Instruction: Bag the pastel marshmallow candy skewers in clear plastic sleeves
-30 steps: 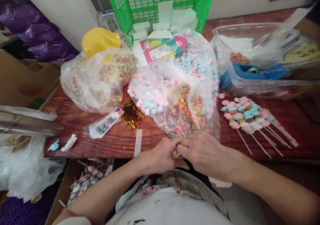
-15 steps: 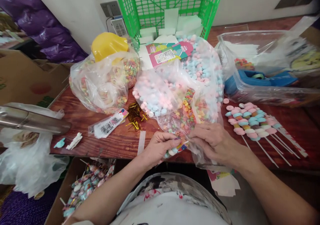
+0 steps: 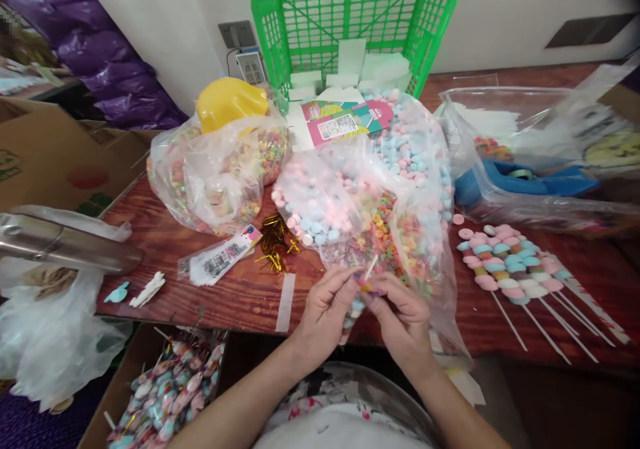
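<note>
Both hands meet at the table's front edge on one wrapped candy skewer (image 3: 356, 308), whose white stick points up and away. My left hand (image 3: 327, 302) is closed on its gathered wrapper from the left. From the right, my right hand (image 3: 403, 309) pinches the same gathered neck. Pale blue and white candies show through the film below the fingers. Just beyond lie clear bags of ring candies (image 3: 384, 226) and pink and blue candies (image 3: 320, 209). To the left are gold twist ties (image 3: 274, 239) and a stack of printed clear wrappers (image 3: 220, 259).
Unwrapped candy skewers (image 3: 515, 262) lie at the right, near a clear plastic bin (image 3: 540, 202) with a blue tape dispenser (image 3: 525, 176). A green basket (image 3: 350, 9) stands at the back. A steel flask (image 3: 70, 239) lies left; a box of wrapped skewers (image 3: 170, 382) sits below.
My right hand has moved in and down from the bag of ring candies to the wrapper's neck. The stick now stands more upright between both hands. The view has shifted slightly.
</note>
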The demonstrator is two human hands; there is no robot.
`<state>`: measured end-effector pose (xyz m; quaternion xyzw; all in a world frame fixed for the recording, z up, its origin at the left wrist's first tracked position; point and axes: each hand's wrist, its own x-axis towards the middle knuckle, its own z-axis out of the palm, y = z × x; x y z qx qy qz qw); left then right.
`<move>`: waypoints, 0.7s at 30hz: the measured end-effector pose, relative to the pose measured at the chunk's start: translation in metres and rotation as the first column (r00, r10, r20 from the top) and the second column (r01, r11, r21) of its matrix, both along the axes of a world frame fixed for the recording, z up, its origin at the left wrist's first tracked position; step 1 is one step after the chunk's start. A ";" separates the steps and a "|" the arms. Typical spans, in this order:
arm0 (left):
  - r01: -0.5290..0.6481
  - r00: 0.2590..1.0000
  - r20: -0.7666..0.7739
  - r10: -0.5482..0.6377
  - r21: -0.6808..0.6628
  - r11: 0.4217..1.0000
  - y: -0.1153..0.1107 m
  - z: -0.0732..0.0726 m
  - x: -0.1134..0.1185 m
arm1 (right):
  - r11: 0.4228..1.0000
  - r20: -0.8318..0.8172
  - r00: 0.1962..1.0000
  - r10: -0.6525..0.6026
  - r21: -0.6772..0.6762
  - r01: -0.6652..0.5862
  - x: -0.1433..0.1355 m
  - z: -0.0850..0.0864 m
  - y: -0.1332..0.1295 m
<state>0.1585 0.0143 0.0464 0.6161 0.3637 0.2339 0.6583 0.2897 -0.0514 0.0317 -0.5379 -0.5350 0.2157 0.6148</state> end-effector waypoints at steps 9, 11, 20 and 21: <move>0.188 0.966 0.240 -0.098 -0.389 0.902 -0.004 0.001 -0.010 | 0.973 0.097 0.986 -0.137 0.198 0.115 -0.008 0.000 0.007; 0.197 0.964 0.243 -0.104 -0.396 0.897 -0.002 0.002 -0.009 | 0.975 0.084 0.987 -0.137 0.186 0.120 -0.011 -0.001 0.009; 0.322 0.945 0.100 -0.312 -0.452 0.832 0.011 0.010 -0.022 | 0.970 0.778 0.627 -0.046 0.184 -0.157 0.033 0.024 -0.011; 0.370 0.928 0.141 -0.346 -0.481 0.795 0.011 0.009 -0.025 | 0.953 0.866 0.499 0.026 0.129 -0.274 0.035 0.026 -0.013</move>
